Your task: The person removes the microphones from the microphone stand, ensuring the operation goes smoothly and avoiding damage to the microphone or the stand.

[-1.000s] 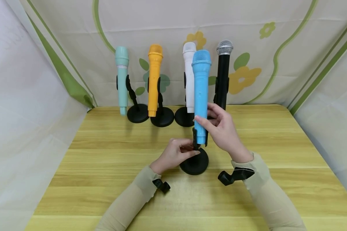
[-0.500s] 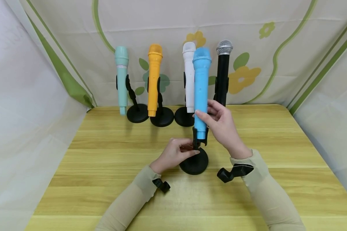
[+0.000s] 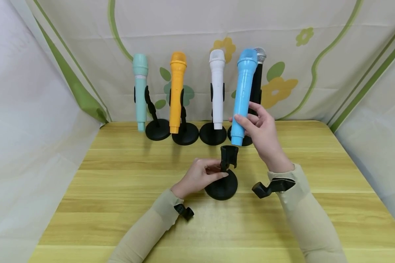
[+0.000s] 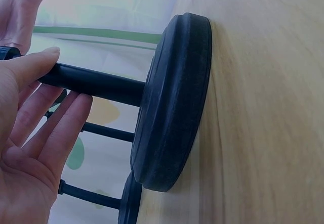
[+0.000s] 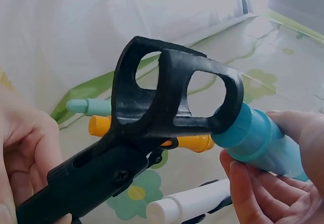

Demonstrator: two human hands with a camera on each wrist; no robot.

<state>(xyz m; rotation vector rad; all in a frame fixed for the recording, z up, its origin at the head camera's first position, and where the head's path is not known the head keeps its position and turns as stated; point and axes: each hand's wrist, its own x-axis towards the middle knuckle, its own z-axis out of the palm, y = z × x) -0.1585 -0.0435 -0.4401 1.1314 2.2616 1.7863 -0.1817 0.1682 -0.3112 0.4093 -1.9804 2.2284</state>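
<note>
My right hand [image 3: 264, 133] holds a light blue microphone [image 3: 243, 91] near its lower end, thumb in front and fingers behind. The microphone leans a little to the right, its bottom end just above the clip [image 3: 229, 155] of a black desk stand. In the right wrist view, the microphone's lower end [image 5: 248, 135] shows beside the clip, whose curved arms hold nothing. My left hand [image 3: 199, 177] pinches the stand's post [image 4: 96, 85] between thumb and fingers, below the clip. The round base [image 3: 221, 188] rests on the table.
Along the table's back edge, mint [image 3: 140, 95], orange [image 3: 176, 95] and white [image 3: 218, 91] microphones sit in black stands. A black microphone [image 3: 257, 78] with a silver head is partly hidden behind the blue one. Behind them hangs a flowered curtain [image 3: 171, 22].
The blue microphone has risen out of the clip and shifted right with my right hand, now tilting and overlapping the black microphone. My left hand keeps its grip on the post.
</note>
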